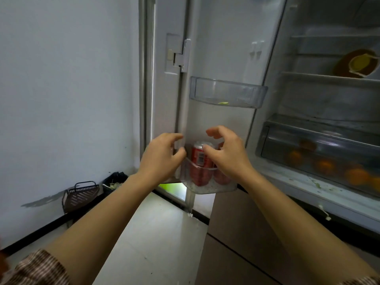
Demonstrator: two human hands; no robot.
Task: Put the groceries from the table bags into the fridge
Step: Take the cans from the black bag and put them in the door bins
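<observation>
Currently: both hands at the lower door bin, cans seated

Grip state: left hand [162, 157] and right hand [226, 155] hold nothing. Fingers on both are loosely curled and spread, and the hands are apart. The red can [200, 159] shows in the gap between them. The right thumb tip sits at the can's top rim; can't tell whether it touches. The left thumb is just beside the bin's upper left edge. The left fingers are up against the inner edge strip of the fridge door [222, 48].

Can: red body, silver top, white label panel with dark print facing the camera, upright. It stands in the lower door bin [205, 187], which is clear plastic with a speckled base, below and between the two hands. A second red can [221, 178] is in the same bin under the right palm. It is mostly hidden and seen only through the bin wall.

Above both hands: upper door bin [226, 93], clear, with a small green scrap on its base.

Right of the right hand: crisper drawer [287, 145] with orange fruit [357, 175] blurred behind its front. Higher up on the right, a brown dish [345, 64] with something yellow in it sits on a shelf.

Left of and below the left hand: dark basket [81, 194] on the floor by the wall, black bag [115, 179] next to it.

Striped sleeve [35, 268] on the left forearm.
</observation>
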